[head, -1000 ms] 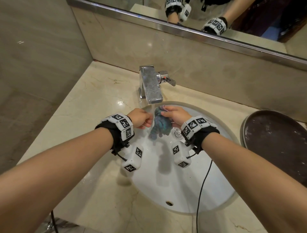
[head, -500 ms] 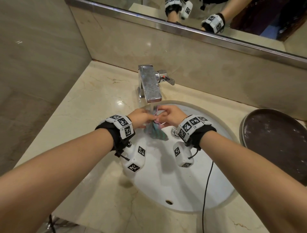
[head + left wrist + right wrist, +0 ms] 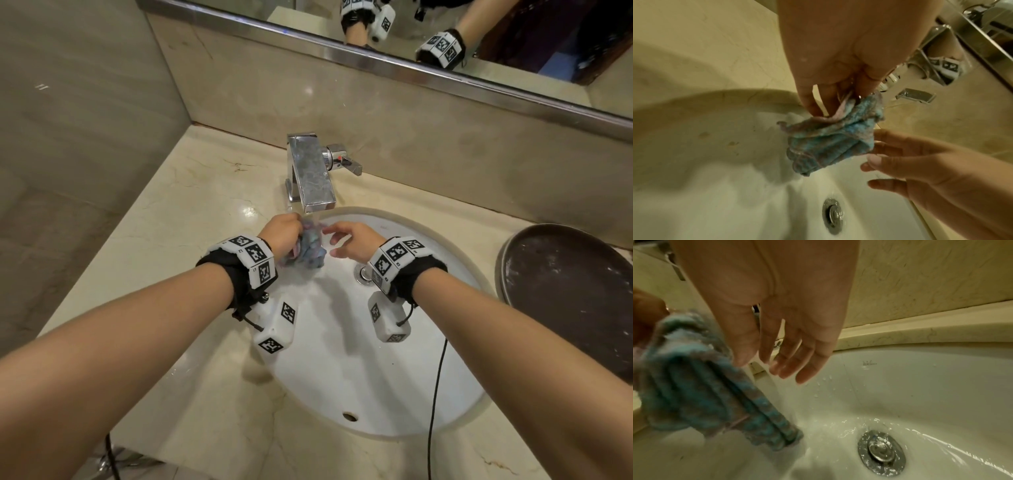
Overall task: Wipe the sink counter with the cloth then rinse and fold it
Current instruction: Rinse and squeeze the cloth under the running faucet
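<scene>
A wet blue and pink cloth (image 3: 308,247) (image 3: 830,139) (image 3: 701,395) hangs bunched under the chrome tap (image 3: 310,178), over the white sink basin (image 3: 346,363). My left hand (image 3: 282,233) (image 3: 838,78) pinches the cloth's top edge between thumb and fingers. Just to its right my right hand (image 3: 349,240) (image 3: 789,340) has its fingers spread and straight, the thumb close to the cloth, holding nothing. Water (image 3: 781,395) runs from the tap down beside the cloth toward the drain (image 3: 363,275) (image 3: 880,454).
The beige marble counter (image 3: 191,212) surrounds the basin, with a wall at the left and a mirror behind. A dark round tray (image 3: 568,298) lies on the counter at the right. The tap lever (image 3: 346,162) points right. A black cable (image 3: 436,394) hangs over the basin's front.
My right hand has let go of the cloth and opened its fingers. The left hand has taken the cloth alone and lifted it closer under the spout.
</scene>
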